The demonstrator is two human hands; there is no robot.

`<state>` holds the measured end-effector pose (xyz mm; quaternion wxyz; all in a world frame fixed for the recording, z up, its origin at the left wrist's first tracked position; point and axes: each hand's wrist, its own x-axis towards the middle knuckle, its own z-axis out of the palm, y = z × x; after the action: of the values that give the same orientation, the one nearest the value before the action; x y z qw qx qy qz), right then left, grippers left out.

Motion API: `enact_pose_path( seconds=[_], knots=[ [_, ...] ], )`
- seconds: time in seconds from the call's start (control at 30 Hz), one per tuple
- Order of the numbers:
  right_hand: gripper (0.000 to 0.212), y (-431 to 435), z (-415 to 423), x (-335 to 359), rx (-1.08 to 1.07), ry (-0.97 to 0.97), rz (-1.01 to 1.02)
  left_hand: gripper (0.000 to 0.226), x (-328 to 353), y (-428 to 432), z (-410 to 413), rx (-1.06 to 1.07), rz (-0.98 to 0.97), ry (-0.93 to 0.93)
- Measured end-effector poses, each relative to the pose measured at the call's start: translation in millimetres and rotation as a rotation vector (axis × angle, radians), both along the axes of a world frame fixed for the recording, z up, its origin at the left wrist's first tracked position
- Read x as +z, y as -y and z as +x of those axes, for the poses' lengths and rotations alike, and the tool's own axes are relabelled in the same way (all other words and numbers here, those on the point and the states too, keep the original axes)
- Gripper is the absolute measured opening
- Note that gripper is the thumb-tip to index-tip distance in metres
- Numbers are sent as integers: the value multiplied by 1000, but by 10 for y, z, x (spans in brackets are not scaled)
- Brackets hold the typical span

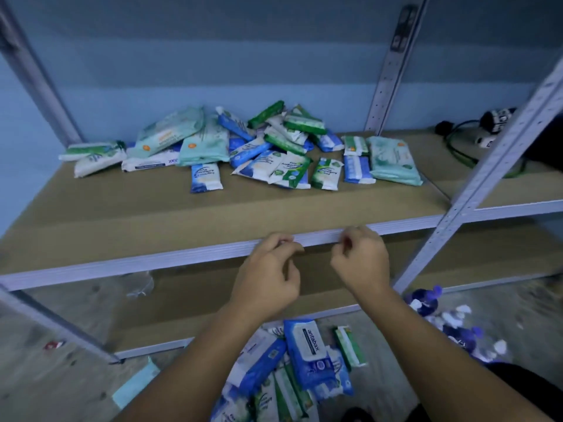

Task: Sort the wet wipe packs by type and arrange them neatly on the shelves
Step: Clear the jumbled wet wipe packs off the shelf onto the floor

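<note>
A jumbled heap of wet wipe packs (262, 144) in blue, green and pale teal wrappers lies at the back of the upper shelf (213, 214). A second pile of packs (304, 360), with a large blue one on top, lies on the floor below me. My left hand (268, 269) and my right hand (359, 260) hover side by side at the shelf's front edge, fingers loosely curled, holding nothing. Both are well short of the heap.
The lower shelf (182, 309) sits beneath the upper one. Metal uprights (475, 184) frame the rack on both sides. A black cable and plug (457, 132) lie on the neighbouring shelf at right. Purple-capped bottles (426, 300) lie on the floor at right.
</note>
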<state>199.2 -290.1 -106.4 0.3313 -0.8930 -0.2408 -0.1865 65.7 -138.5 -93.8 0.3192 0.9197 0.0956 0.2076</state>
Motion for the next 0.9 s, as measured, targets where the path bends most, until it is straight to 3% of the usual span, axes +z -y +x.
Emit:
enact_pose_path(
  seconds=[0.1,0.3,0.57,0.67,0.9],
  knots=[
    [12,81,148,336,32,59,72,29,306,-33,111,-13,35,64],
    [52,44,504,715,-26,-320,-12,34,478,-225,467,33,98,28],
    [82,-399,985,803,45,-393,-116,53,542,-580,1123,185,297,-85],
    [79,-572,1077,681,51,-418,-139,63,550,-671,1378,281,325,-166],
    [33,-747,1263,618,-16,-397,-265,80,612,-732,1783,344,474,-429]
  ],
)
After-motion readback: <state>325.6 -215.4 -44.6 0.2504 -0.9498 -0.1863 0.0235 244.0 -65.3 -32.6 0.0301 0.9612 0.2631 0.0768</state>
